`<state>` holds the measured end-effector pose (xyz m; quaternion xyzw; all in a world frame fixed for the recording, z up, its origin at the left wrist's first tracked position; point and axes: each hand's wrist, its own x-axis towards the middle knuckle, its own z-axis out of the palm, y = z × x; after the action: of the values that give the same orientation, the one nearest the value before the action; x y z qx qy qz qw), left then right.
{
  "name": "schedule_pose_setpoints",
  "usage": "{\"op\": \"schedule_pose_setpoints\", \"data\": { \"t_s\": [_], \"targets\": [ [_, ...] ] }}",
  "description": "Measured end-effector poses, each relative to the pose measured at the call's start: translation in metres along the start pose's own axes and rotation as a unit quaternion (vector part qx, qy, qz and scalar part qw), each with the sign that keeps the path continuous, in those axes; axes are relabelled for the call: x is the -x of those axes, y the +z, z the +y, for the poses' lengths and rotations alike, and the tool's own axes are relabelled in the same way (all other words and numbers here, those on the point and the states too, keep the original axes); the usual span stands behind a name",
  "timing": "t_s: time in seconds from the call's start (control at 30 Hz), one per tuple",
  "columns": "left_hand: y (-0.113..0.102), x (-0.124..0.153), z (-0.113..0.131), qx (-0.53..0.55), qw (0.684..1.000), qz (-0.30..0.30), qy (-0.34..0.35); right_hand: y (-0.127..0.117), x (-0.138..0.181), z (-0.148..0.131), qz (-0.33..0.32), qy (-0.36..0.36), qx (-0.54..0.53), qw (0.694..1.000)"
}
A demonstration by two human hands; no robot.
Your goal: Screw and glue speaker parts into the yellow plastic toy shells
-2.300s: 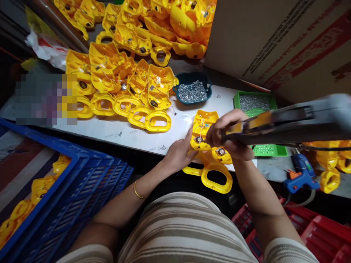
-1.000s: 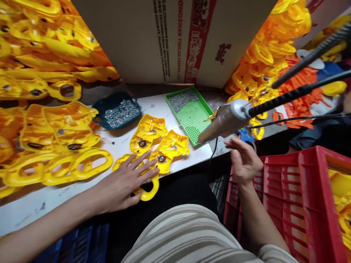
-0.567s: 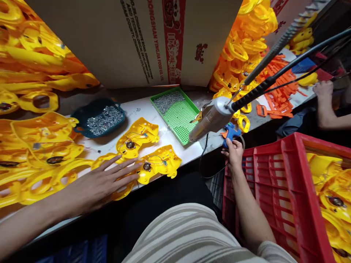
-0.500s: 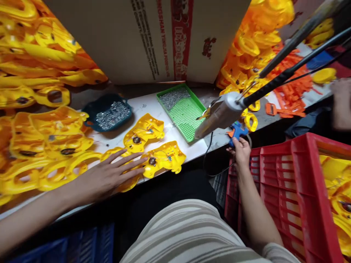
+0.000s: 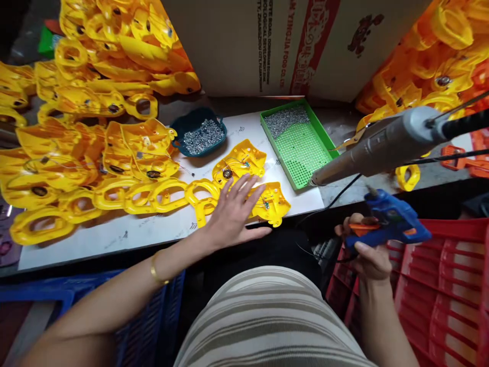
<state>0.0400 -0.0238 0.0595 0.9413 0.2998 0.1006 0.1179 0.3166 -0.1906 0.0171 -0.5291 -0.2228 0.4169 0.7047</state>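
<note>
My right hand (image 5: 370, 255) grips a blue glue gun (image 5: 397, 216) with an orange trigger, held in the air over the red crate, its nozzle pointing up and toward the bench. My left hand (image 5: 233, 211) lies with fingers spread over a yellow plastic shell (image 5: 273, 201) that has wires and a small circuit board inside, and it covers part of that shell. Just behind sits a second yellow shell (image 5: 240, 160) with a round metal part and wires. Yellow ring-shaped parts (image 5: 168, 193) line the bench left of my hand.
A teal bowl (image 5: 202, 135) and a green tray (image 5: 292, 145) hold small metal screws. From the right, a hanging grey electric screwdriver (image 5: 367, 145) reaches over the tray. A large carton (image 5: 244, 51) stands behind. Red crate (image 5: 431, 275) at right, blue crate (image 5: 153, 316) at lower left.
The glue gun has risen and come closer, clear of the bench edge. My left hand has shifted right onto the nearer shell. The whole view has turned left.
</note>
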Motion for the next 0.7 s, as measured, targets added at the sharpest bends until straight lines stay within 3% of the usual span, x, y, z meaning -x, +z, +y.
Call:
{"op": "schedule_pose_setpoints", "data": {
  "t_s": [0.17, 0.37, 0.7],
  "targets": [
    [0.029, -0.022, 0.019, 0.027, 0.999, -0.015, -0.042, 0.011, 0.01, 0.008, -0.102, 0.043, 0.14, 0.984],
    [0.024, -0.016, 0.019, 0.056, 0.996, -0.031, -0.066, 0.031, 0.006, 0.003, -0.226, 0.109, 0.174, 0.952],
    [0.014, -0.013, 0.022, 0.064, 0.991, -0.063, -0.098, 0.036, 0.007, -0.011, -0.242, 0.215, 0.207, 0.923]
  ]
}}
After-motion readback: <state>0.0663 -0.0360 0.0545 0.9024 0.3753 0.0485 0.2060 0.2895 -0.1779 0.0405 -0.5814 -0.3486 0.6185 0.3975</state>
